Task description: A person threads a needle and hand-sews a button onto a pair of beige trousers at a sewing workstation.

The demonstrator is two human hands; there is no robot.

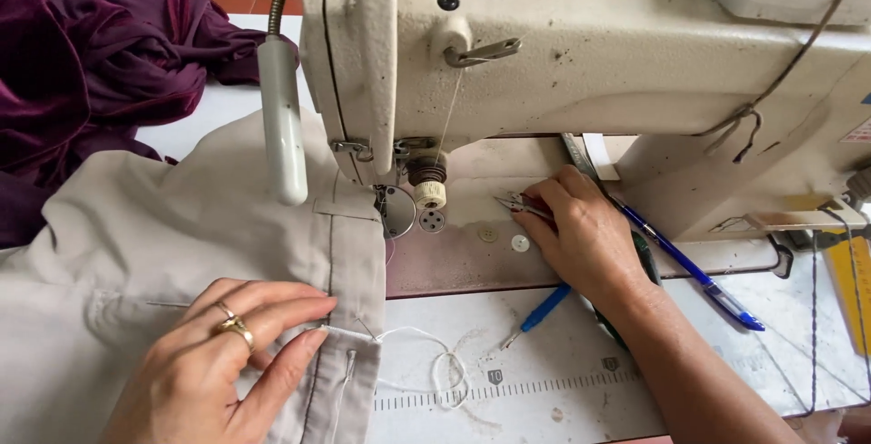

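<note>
My left hand [222,358], with rings on one finger, presses on the hemmed edge of a beige garment [181,235] near a buttonhole. A needle [365,326] with white thread [435,362] lies at my fingertips, the thread looping over the table. My right hand [581,235] rests under the arm of a cream sewing machine [562,54] and grips small thread snips [519,205]. Two buttons [504,239] lie on the machine bed just left of that hand.
Purple velvet fabric [100,63] is heaped at the back left. A white lamp [281,117] hangs on a flexible neck by the needle bar. Two blue pens [689,267] lie on the table near my right wrist. A ruler scale [508,390] runs along the tabletop.
</note>
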